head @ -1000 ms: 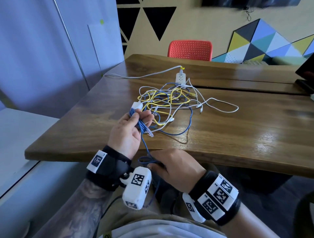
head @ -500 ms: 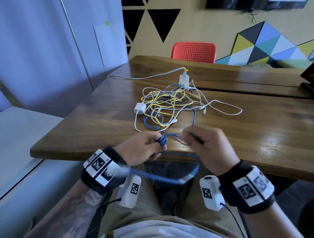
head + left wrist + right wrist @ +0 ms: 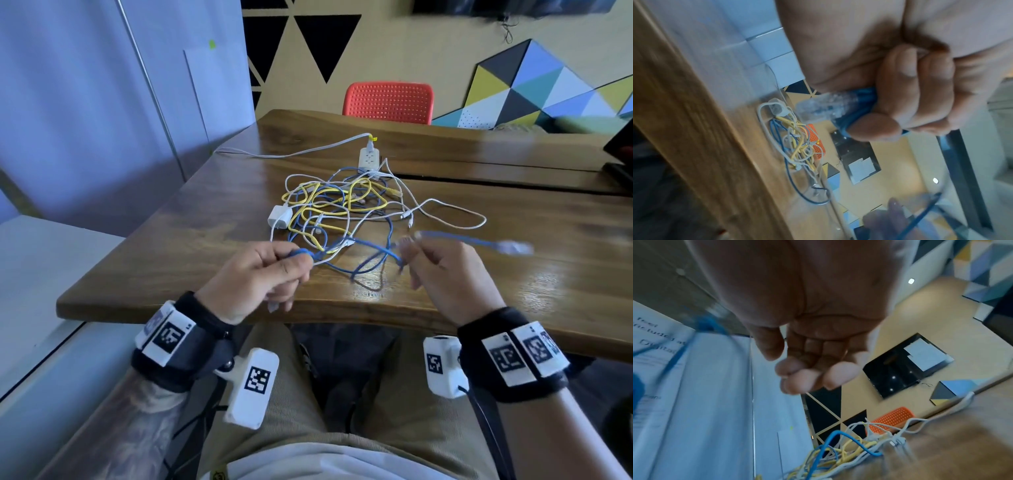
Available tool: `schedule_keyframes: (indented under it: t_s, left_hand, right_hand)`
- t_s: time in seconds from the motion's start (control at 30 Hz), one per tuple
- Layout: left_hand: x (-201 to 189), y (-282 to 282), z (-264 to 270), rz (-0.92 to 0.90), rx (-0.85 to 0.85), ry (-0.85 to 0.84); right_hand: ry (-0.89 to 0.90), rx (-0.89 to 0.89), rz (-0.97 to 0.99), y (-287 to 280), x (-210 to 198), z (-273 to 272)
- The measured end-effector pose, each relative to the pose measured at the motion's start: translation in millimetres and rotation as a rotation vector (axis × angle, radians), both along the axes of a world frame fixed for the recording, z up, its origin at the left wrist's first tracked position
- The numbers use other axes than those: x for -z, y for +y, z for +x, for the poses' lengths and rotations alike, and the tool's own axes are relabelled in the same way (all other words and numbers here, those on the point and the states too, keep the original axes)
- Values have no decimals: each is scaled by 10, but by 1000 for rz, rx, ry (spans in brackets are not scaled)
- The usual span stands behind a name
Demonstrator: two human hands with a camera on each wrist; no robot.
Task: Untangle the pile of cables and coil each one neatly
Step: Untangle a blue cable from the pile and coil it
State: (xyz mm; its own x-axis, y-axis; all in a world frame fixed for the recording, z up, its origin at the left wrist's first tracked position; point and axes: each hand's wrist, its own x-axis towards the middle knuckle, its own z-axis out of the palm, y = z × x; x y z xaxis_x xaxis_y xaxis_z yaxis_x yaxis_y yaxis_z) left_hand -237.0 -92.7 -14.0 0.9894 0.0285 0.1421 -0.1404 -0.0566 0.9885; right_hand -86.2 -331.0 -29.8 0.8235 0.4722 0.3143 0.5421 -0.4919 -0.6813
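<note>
While the tangle [image 3: 356, 212] of yellow, white and blue cables lies mid-table [image 3: 205, 240] beside a white charger [image 3: 280, 216], the head view shows the left hand [image 3: 255, 279] just nearer than it, fingers curled round a small blue coil [image 3: 301, 254]. The right hand [image 3: 452, 274], right of the tangle, sits by a blurred blue cable end [image 3: 479, 241]; its grip cannot be told there. In the left wrist view, fingers [image 3: 910, 91] clamp the coil [image 3: 857, 104] and its clear plug. In the right wrist view, the hand [image 3: 818, 321] is loosely cupped, fingertips [image 3: 797, 379] together, holding nothing visible; a blue cable blurs at left.
</note>
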Motion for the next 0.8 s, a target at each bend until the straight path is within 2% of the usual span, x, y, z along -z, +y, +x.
schedule_keyframes:
  t_s: [0.1,0.17,0.2,0.27,0.33,0.4,0.47,0.53,0.6,0.73,0.8]
  left_hand:
    - [-105,26,4,-77,-58,14]
    - [-139,3,19,-68,-90,15]
    - [-143,-14,30,-58,-100,3]
    - [-137,-42,52,-35,-125,-12]
    - [-131,-66,64,-11,-140,-5]
    - [-132,-85,70,22,-154,4]
    - [-142,-81,77,43,-197,14]
    - [-146,-75,91,45,-237,31]
    - [-151,-96,101,45,-231,37]
    - [-161,-207,87,-39,-152,55]
    - [-161,-240,77,-185,-61,75]
  right_hand:
    - [-42,-127,-115,-4,-77,-159]
    - [-20,-256,-91,39,-116,-311]
    - [17,-300,8,59,-132,-391]
    - [45,-273,329,91,-184,-517]
    - [-27,-213,637,105,-288,-612]
    - [-58,-189,826,97,-407,-688]
    - [46,-177,947,75,-527,-732]
    - [237,-264,1052,98,-583,-725]
    - [273,-388,976,151,-561,-685]
    - [-113,-345,311,294,-239,-534]
    - [-238,-366,103,399,-73,-476]
